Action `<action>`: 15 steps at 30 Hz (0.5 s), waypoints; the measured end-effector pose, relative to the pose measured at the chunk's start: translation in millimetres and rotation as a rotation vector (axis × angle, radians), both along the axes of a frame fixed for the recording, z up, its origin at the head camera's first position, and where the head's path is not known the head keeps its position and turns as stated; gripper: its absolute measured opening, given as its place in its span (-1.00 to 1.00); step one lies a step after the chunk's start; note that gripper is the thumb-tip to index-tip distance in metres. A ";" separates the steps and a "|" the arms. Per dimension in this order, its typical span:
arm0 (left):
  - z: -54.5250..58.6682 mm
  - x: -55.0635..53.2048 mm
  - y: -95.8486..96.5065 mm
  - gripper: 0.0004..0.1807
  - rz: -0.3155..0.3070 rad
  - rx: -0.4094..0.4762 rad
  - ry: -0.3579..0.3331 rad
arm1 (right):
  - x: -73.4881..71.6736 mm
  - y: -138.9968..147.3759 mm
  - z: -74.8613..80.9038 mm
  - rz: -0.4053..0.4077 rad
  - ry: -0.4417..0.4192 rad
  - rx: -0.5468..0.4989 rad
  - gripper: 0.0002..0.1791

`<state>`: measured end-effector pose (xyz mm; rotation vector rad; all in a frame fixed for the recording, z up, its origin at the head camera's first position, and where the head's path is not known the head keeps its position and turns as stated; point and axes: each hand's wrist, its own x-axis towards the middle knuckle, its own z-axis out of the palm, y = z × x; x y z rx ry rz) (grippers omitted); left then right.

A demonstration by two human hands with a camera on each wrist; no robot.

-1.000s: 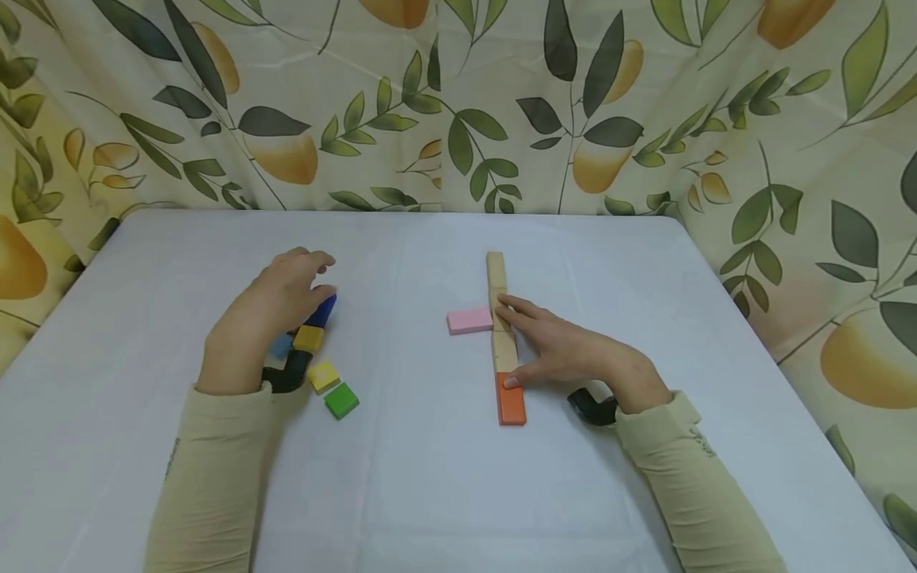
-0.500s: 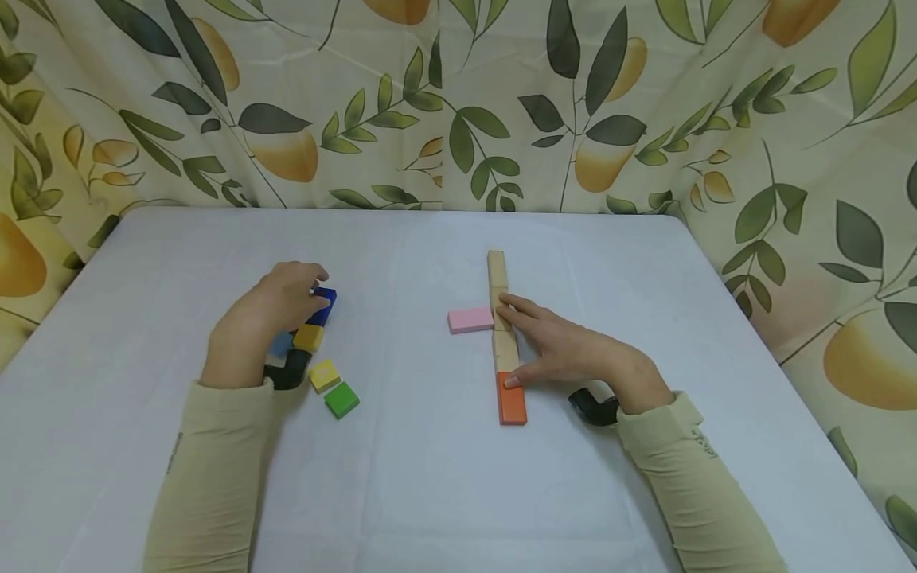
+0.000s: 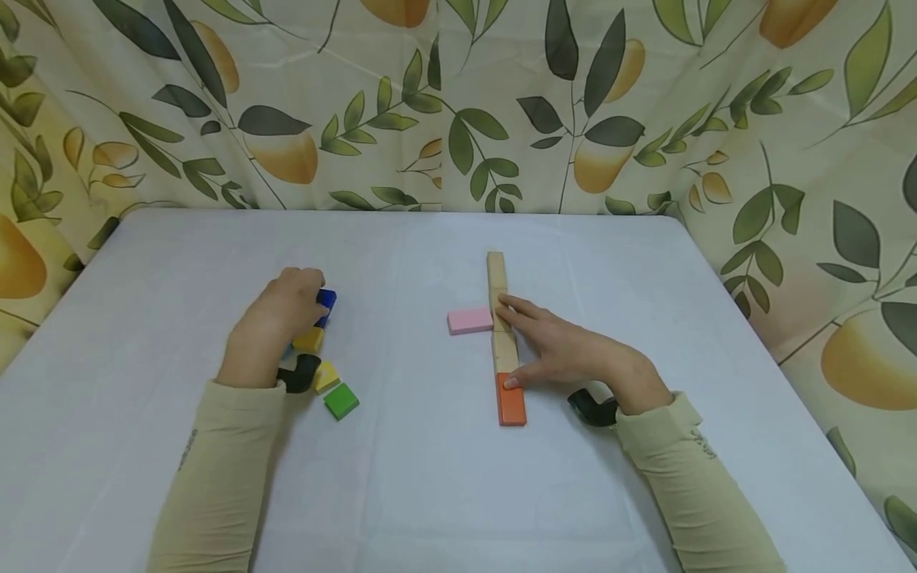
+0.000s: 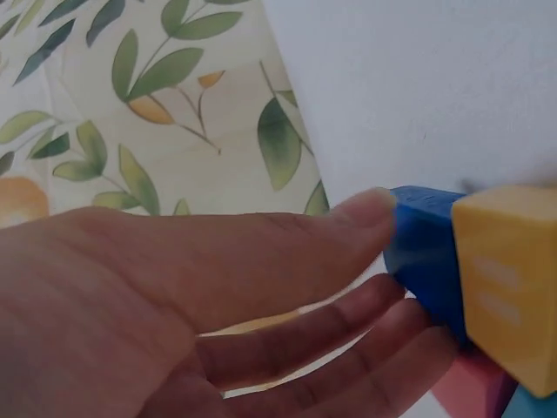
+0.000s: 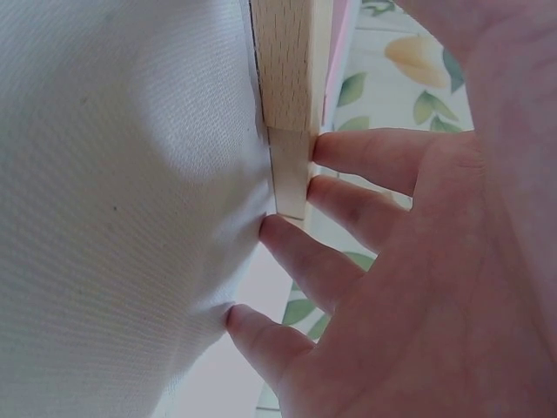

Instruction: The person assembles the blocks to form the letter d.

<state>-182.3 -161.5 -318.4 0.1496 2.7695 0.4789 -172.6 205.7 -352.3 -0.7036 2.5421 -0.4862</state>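
Note:
My left hand (image 3: 272, 314) pinches a blue block (image 3: 327, 299) at the far end of the pile, thumb on one side and fingertips on the other. Right against that block stands a dark-yellow block (image 4: 505, 270), with parts of a red block (image 4: 474, 383) and a teal block (image 4: 533, 406) below. On the right, a row of plain wooden blocks (image 3: 505, 352) ends in an orange block (image 3: 512, 407) on the near side. The fingers of my right hand (image 3: 566, 346) rest along this row, its thumb on the orange block. A pink block (image 3: 470, 321) meets the row's left side.
Nearer than the pile lie a small yellow block (image 3: 326, 377) and a green block (image 3: 341, 401). Everything is on a table with a white cloth (image 3: 423, 485). A leaf-and-fruit patterned curtain (image 3: 401, 103) hangs behind and at the sides.
My left hand has come down and slightly nearer onto the blue block, its fingers and thumb closing on it. The left forearm has shifted a little right. My right hand stays in place.

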 end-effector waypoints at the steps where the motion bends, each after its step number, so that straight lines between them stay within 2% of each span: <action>1: -0.9 -0.1 0.4 -0.67 -0.003 0.001 0.005 | -0.1 -0.2 0.4 -0.003 -0.004 0.001 0.22; 4: -3.2 -0.3 2.5 -0.67 -0.004 0.009 0.002 | -0.3 -0.7 0.7 -0.004 -0.009 -0.004 0.22; 9: -4.8 -0.8 6.6 -0.45 0.008 0.034 -0.017 | -0.3 -0.9 1.1 -0.005 -0.008 0.000 0.23; 15: -3.4 -1.1 10.3 -0.40 0.009 0.046 -0.030 | 0.1 -0.5 1.5 -0.006 -0.006 -0.001 0.24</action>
